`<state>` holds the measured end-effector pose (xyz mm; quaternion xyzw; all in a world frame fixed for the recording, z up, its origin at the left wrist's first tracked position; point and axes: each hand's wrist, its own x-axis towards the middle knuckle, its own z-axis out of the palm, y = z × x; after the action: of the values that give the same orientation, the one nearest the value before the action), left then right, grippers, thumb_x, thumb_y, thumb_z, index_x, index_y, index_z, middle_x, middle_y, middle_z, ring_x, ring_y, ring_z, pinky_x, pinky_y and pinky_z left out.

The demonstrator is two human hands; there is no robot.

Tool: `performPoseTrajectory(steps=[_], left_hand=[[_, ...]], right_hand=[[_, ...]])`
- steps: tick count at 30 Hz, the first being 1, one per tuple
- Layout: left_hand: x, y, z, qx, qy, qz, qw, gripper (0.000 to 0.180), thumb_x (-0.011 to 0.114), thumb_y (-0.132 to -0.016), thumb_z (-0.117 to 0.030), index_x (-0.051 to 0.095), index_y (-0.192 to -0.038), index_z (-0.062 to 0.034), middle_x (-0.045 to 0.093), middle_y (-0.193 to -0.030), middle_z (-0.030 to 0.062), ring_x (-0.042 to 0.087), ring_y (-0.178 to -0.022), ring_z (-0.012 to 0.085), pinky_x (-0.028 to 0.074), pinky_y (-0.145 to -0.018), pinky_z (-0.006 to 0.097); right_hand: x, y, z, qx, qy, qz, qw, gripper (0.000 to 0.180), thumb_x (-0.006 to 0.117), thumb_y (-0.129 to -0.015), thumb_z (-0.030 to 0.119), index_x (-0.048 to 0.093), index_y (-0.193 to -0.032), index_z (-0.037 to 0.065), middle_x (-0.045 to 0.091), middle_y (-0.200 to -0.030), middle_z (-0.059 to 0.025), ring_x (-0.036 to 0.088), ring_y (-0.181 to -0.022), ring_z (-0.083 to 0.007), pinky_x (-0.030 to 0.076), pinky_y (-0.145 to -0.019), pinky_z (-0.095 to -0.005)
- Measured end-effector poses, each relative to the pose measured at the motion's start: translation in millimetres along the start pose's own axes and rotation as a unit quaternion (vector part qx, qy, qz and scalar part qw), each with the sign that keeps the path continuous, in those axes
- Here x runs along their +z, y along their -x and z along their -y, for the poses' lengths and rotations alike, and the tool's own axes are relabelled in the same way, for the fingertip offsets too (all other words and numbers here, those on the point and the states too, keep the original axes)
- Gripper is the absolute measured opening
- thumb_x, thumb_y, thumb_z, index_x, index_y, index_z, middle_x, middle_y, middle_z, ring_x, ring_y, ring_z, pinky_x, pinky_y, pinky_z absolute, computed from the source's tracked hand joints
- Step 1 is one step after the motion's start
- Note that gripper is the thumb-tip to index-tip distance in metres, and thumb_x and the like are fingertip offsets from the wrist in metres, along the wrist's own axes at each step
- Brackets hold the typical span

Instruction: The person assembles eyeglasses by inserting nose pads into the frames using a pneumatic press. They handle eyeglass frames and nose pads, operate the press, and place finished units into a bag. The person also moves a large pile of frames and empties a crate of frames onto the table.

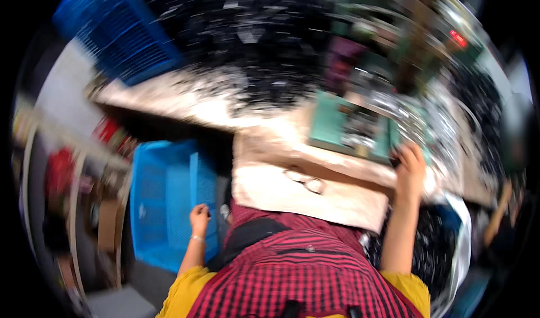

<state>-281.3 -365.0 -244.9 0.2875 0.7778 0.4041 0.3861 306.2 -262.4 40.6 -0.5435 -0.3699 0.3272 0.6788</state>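
The whole picture is smeared by motion. My right hand (409, 159) reaches to the near right corner of a green machine base (327, 124). Its fingers are curled, with something small and dark at their tips that I cannot make out. Metal parts (361, 128) sit in the middle of that base. Low on the left, my left hand (199, 219) hangs over the right side of a blue plastic bin (163, 205). Its fingers are closed, and a dark spot shows at them. Two pale rings (304, 179), like scissor handles, lie on the cardboard (270, 191) before me.
Many small black pieces (242, 42) are heaped across the back of the table. A blue slatted crate (126, 42) leans at the far left. At the right, a white-rimmed sack (462, 233) holds more black pieces. Shelves (79, 205) stand left; another person's arm (498, 214) shows far right.
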Motion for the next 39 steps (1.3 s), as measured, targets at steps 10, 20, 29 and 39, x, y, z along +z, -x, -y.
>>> performPoseTrajectory(steps=[10, 20, 29, 39], left_hand=[[106.3, -18.2, -161.5, 0.153, 0.004, 0.233, 0.960, 0.020, 0.058, -0.097, -0.014, 0.063, -0.113, -0.0027, 0.068, -0.104, 0.0059, 0.065, -0.088, 0.0128, 0.052, -0.071, 0.024], [133.5, 19.0, -231.2, 0.304, -0.091, 0.313, 0.895, 0.013, 0.062, -0.093, -0.008, 0.066, -0.101, 0.0010, 0.068, -0.096, 0.0093, 0.063, -0.085, 0.0178, 0.048, -0.075, 0.027], [152.5, 47.8, -254.4, 0.497, -0.161, 0.397, 0.755, 0.010, 0.060, -0.088, -0.003, 0.062, -0.096, 0.0025, 0.060, -0.087, 0.0150, 0.059, -0.079, 0.0280, 0.047, -0.073, 0.034], [138.2, 43.4, -377.0, 0.514, -0.162, 0.480, 0.692, 0.020, 0.060, -0.092, -0.009, 0.067, -0.108, 0.0016, 0.068, -0.104, 0.0190, 0.064, -0.096, 0.0347, 0.049, -0.088, 0.040]], right_hand=[[-19.1, -1.3, 4.5, -0.167, 0.309, -0.174, 0.920, 0.014, 0.067, -0.086, 0.006, 0.067, -0.098, 0.000, 0.067, -0.089, -0.0048, 0.061, -0.081, -0.0119, 0.049, -0.077, -0.0254], [-16.0, 122.9, -80.8, -0.024, 0.630, 0.036, 0.776, 0.024, 0.065, -0.084, 0.027, 0.062, -0.071, 0.007, 0.063, -0.072, -0.0129, 0.064, -0.069, -0.0284, 0.050, -0.064, -0.0418], [21.2, 137.5, -132.4, 0.064, 0.784, 0.175, 0.592, 0.017, 0.053, -0.083, 0.018, 0.067, -0.086, 0.009, 0.070, -0.088, -0.0100, 0.068, -0.081, -0.0279, 0.052, -0.069, -0.0432], [7.6, 106.0, -27.2, 0.339, 0.244, -0.076, 0.905, 0.024, 0.067, -0.082, 0.022, 0.071, -0.086, -0.001, 0.072, -0.079, -0.0125, 0.070, -0.065, -0.0194, 0.058, -0.060, -0.0333]])
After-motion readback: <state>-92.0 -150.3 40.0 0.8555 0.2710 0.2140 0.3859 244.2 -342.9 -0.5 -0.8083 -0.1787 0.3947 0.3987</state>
